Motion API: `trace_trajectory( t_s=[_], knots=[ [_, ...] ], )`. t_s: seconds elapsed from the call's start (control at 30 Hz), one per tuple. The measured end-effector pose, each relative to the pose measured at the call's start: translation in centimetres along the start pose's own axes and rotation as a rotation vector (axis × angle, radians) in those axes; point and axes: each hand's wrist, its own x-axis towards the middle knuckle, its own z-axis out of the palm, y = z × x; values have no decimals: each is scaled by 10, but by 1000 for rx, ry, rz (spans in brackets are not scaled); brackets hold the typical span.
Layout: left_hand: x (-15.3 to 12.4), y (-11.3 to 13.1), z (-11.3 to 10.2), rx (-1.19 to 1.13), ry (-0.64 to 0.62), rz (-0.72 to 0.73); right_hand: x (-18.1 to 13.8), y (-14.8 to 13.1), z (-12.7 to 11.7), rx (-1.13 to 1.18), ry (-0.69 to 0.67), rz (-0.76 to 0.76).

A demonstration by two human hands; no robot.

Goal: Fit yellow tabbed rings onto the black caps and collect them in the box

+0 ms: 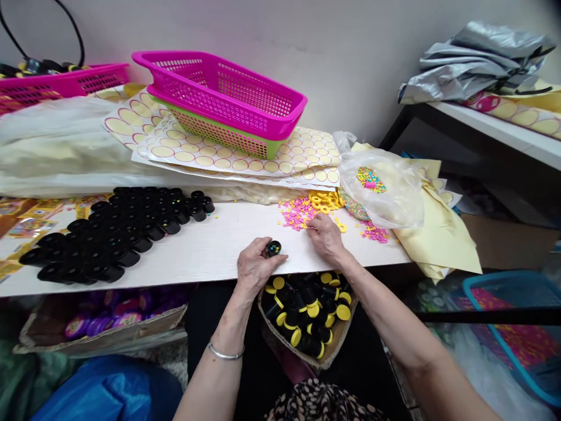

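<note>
White desk (210,245), pale wall (346,52) behind. Blk cup (275,254) w/ coloured bits (274,248) inside is nr the desk's front edge, pinched btwn thumb & fingers of my L grip (256,264). My R grip (326,237), bunched, is at the edge of the pink beads (294,214); can't tell if it's got one. Yellow rings (326,200) just behind. Box (340,346) of blk-&-yellow pots (302,304) below, btwn my arms. Many blk cups (118,231) far L; pink basket (219,111) at back.
</note>
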Motion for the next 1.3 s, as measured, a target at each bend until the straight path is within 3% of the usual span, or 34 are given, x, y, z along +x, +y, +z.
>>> trace_trajectory(
  t_s=[0.3,0.5,0.73,0.97,1.13,1.3],
  knots=[
    [0,-2,1,21,-14,-13,4,3,5,-50,-83,58],
    [1,1,0,41,-8,6,7,3,10,0,-43,160],
    [1,0,-1,53,-8,-2,8,4,11,-54,-73,143],
    [0,2,-2,30,-34,32,2,-6,0,-7,-198,-28],
    [-1,2,-3,53,-38,34,-14,-14,7,-213,-138,-303],
    [-2,2,-2,44,-37,38,-25,-7,12,-46,-54,-284]
  ],
)
